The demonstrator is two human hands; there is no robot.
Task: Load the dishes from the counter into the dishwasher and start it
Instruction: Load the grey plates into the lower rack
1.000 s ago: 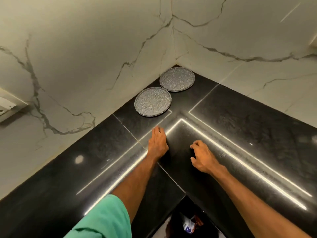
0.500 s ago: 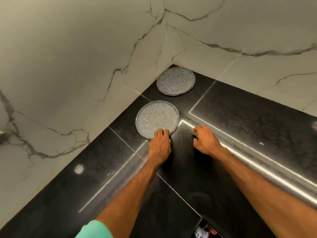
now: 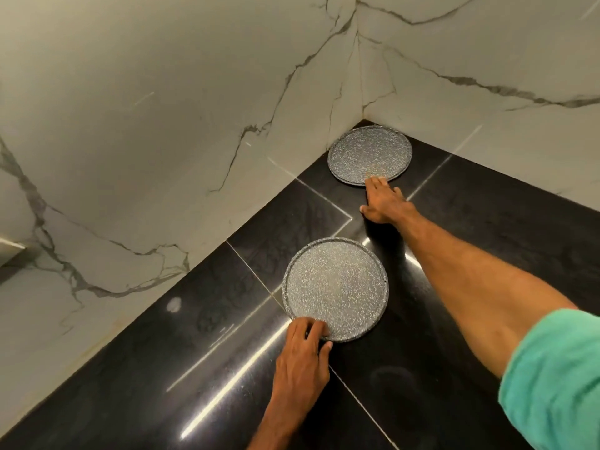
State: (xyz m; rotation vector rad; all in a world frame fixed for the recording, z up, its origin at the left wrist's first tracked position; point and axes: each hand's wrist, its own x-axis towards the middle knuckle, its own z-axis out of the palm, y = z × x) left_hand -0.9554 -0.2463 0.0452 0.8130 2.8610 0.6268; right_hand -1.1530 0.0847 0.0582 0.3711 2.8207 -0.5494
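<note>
Overhead view: two speckled grey plates lie flat on a corner of a black polished stone surface (image 3: pixel 487 241).
Near plate (image 3: pixel 336 289): round, face up, out from the wall, its front rim gripped by the left hand (image 3: pixel 303 355), fingers on top and thumb at the edge.
Far plate (image 3: pixel 370 155): round, flat, tucked into the wall corner; the right hand (image 3: pixel 384 201) lies open, fingertips touching its front rim.
Writing: none readable.
Room: white marble walls (image 3: pixel 162 125) with grey veins; light strips reflect on the surface.
Clothing: green sleeve (image 3: pixel 555 378) on the right arm.
</note>
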